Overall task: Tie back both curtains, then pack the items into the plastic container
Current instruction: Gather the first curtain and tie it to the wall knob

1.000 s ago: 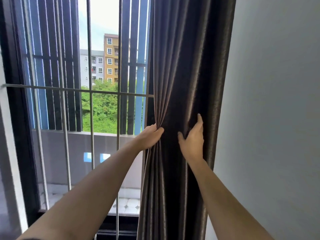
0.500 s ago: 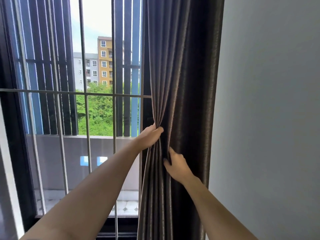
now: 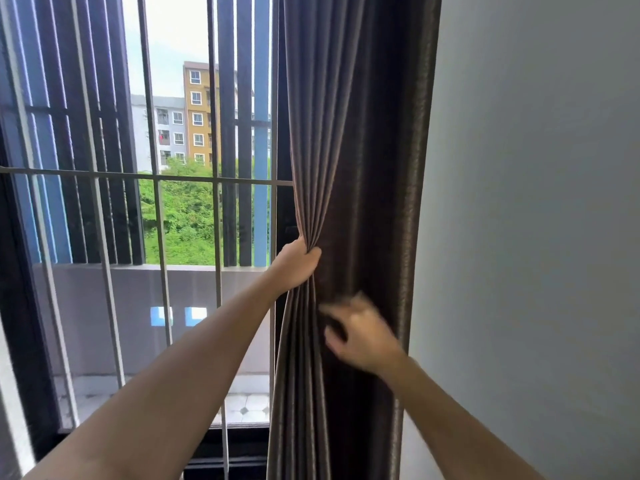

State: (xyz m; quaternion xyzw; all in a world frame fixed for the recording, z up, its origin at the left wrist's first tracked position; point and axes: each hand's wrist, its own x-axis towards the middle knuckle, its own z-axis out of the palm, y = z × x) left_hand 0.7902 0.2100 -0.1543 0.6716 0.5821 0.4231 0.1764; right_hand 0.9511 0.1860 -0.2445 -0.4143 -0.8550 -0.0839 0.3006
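Observation:
A dark brown curtain hangs bunched at the right side of the window, against the wall. My left hand grips the gathered folds at the curtain's left edge, at about mid height. My right hand is blurred with motion just below and to the right, in front of the curtain; its fingers look loosely spread and hold nothing I can make out. No tie-back, plastic container or other items are in view.
The window has metal bars and vertical slats, with a balcony wall and buildings beyond. A plain grey wall fills the right side. The window's dark frame runs along the bottom.
My right hand dropped from high on the curtain's folds to below my left hand and is now moving right. My left hand kept its grip on the gathered fabric.

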